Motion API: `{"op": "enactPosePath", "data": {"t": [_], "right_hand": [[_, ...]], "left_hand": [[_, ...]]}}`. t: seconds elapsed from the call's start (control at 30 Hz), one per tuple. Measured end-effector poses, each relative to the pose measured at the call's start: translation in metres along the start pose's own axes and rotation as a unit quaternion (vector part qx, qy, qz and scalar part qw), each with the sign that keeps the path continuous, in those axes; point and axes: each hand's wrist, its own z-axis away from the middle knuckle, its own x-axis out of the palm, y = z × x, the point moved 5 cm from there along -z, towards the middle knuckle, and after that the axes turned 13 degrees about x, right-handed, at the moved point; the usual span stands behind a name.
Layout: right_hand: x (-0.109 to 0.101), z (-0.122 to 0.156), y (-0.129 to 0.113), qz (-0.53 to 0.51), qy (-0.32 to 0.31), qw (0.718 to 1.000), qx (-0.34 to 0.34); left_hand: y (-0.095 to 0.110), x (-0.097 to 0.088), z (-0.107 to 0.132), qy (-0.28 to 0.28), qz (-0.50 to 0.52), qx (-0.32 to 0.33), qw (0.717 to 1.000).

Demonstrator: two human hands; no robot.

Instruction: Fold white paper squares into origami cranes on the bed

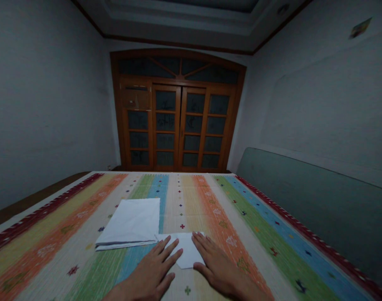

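My left hand (153, 269) and my right hand (214, 263) lie flat, fingers stretched out, on a small folded white sheet of paper (186, 251). Each hand presses one side of it, and the sheet's pointed lower edge shows between them. A stack of white paper sheets (131, 223) rests just to the left, its near corner touching the folded sheet. All of this sits on a striped, many-coloured cloth (210, 209) that covers the surface in front of me.
A grey-green padded panel (304, 196) runs along the right side of the striped cloth. A brown wooden door with glass panes (178, 125) stands at the far end. Plain walls close in left and right.
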Motion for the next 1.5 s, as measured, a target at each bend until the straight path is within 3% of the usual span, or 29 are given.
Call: {"op": "enactPosePath", "data": {"t": [0.13,0.27,0.47,0.63,0.77,0.93,1.07,1.17,1.3,1.5], "right_hand": [[-0.003,-0.003,0.011,-0.013,0.006,1.0,-0.009],[-0.007,0.001,0.017,-0.015,0.025,0.999,-0.038],[-0.027,0.013,0.002,0.022,0.131,0.984,-0.119],[-0.027,0.013,-0.012,0.049,0.185,0.962,-0.196],[-0.028,0.014,-0.013,0.004,0.236,0.949,-0.209],[-0.034,0.018,-0.001,-0.139,0.282,0.935,-0.162],[-0.034,0.014,0.009,-0.305,0.282,0.907,-0.074],[-0.027,0.005,0.011,-0.418,0.236,0.877,-0.008],[-0.012,-0.009,0.015,-0.509,0.174,0.843,0.005],[0.005,-0.023,0.036,-0.422,0.204,0.882,0.053]], "left_hand": [[-0.003,0.002,0.001,0.038,0.016,0.006,0.999],[-0.009,0.004,-0.002,0.03,0.019,-0.019,0.999],[-0.016,0.002,-0.007,0.068,0.024,-0.016,0.997],[-0.018,0.002,-0.007,0.076,0.031,-0.017,0.996],[-0.012,-0.005,-0.009,0.119,0.02,0.001,0.993],[-0.005,-0.015,-0.009,0.187,0.057,0.015,0.981],[-0.005,-0.022,-0.009,0.245,0.151,-0.044,0.957],[-0.007,-0.021,-0.011,0.265,0.219,-0.108,0.933],[-0.016,-0.011,-0.009,0.268,0.205,-0.165,0.927],[-0.012,0.002,-0.007,0.173,0.066,-0.131,0.974]]}}
